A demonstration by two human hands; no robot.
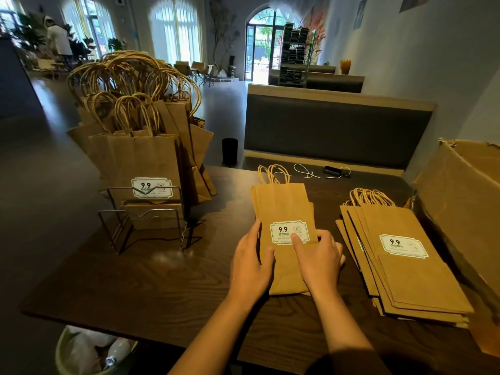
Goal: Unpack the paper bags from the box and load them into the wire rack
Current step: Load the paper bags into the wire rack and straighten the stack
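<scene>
Both hands work the small stack of kraft paper bags (282, 239) lying flat on the tabletop (151, 288): our left hand (250, 263) cups its left edge, our right hand (318, 259) presses on top with fingers nearly straight, thumb on the label, likely squaring the stack for one lift. Just right lies a larger fanned pile of bags (400, 255), beside the torn cardboard box (460, 212). Farther left, well apart from our hands, stands the wire rack (143, 220), already crowded with upright bags (143, 147).
</scene>
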